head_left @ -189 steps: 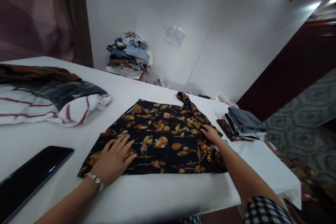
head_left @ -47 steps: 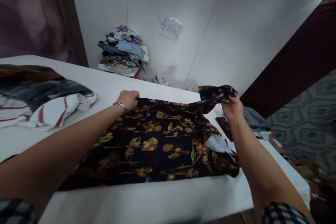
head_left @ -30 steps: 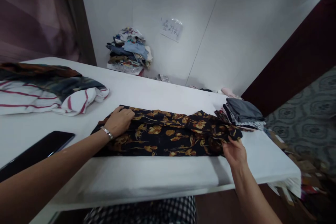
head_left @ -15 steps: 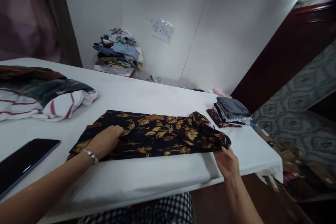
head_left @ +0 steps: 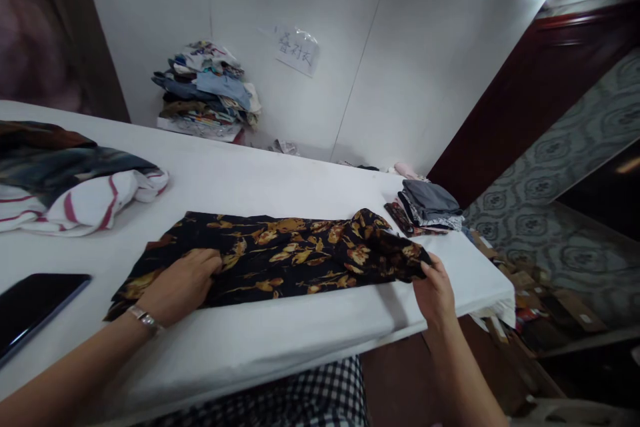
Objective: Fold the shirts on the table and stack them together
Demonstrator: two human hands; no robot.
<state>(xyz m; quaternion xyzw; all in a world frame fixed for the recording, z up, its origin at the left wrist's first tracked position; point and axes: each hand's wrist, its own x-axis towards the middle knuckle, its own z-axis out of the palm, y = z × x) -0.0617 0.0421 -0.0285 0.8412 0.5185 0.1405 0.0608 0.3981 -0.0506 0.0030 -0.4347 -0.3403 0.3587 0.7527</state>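
A black shirt (head_left: 290, 257) with golden-brown flowers lies folded into a long strip across the white table. My left hand (head_left: 193, 277) rests on its left part, the fingers curled together against the cloth. At the opposite end, my right hand (head_left: 434, 287) pinches the corner of the bunched, collar-like part between thumb and fingers. That corner is lifted slightly near the table's front edge. The fingertips of my left hand are partly hidden.
A dark phone (head_left: 37, 310) lies at left, below striped and dark garments (head_left: 85, 193). Folded clothes (head_left: 430, 203) are stacked at the right end of the white table (head_left: 240, 180). A clothes pile (head_left: 210, 93) stands against the wall, beside a paper sign (head_left: 296, 50).
The view has shifted slightly, so the table and its things sit further left. Both hands keep their places on the shirt, and its right end is still held.
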